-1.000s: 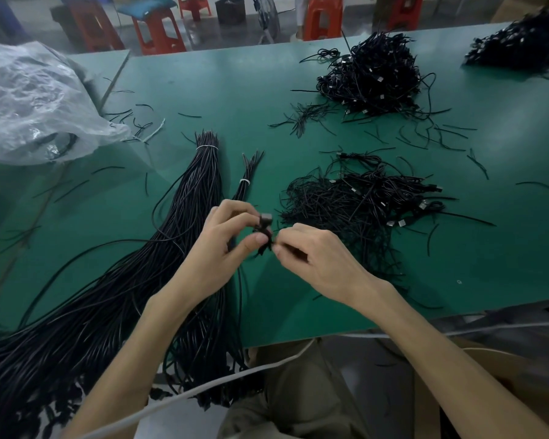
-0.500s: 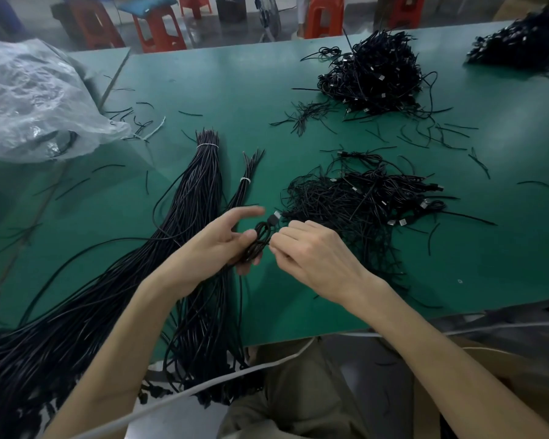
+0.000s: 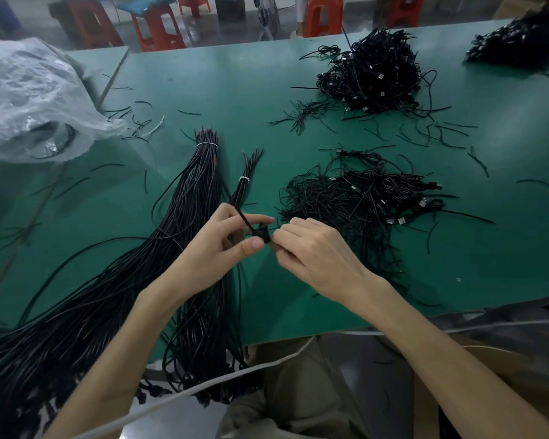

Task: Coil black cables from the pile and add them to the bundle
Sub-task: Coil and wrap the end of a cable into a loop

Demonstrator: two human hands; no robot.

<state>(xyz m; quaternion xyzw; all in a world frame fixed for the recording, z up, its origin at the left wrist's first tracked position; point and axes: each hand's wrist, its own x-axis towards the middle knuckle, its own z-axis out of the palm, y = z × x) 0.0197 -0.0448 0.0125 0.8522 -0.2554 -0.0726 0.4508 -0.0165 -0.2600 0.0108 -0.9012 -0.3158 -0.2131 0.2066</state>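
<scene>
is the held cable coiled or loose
Mostly coiled: the cable is a small bunch pinched between left hand and right hand, one tail free.

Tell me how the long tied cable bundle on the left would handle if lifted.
Probably floppy: the long bundle curves across the table and droops over its near edge. Likely heavy, given its many strands. The white tie binds only the far end, so loose strands would probably splay.

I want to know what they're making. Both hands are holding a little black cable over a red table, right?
No, the table is green, not red; the head view shows it. The left hand and right hand do both hold a little black cable over it.
</scene>
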